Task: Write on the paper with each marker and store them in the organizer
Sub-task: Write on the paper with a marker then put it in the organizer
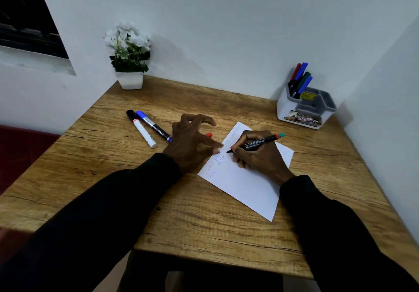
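A white sheet of paper (247, 185) lies tilted on the wooden desk (113, 178), with faint lines of writing near its left edge. My right hand (258, 155) grips a black marker (256, 143) with a green end, its uncapped tip touching the paper. My left hand (192, 139) rests beside the sheet with fingers spread, one fingertip pressing on the paper's left edge. A small red piece (208, 135) shows just behind that hand; the rest of it is hidden. The white and grey organizer (306, 110) stands at the back right with several markers (300, 78) upright in it.
Two capped markers lie left of my left hand: a white one with a black cap (141, 128) and a black one with a blue cap (154, 126). A potted white flower (129, 55) stands at the back left corner. Walls close the desk at the back and right.
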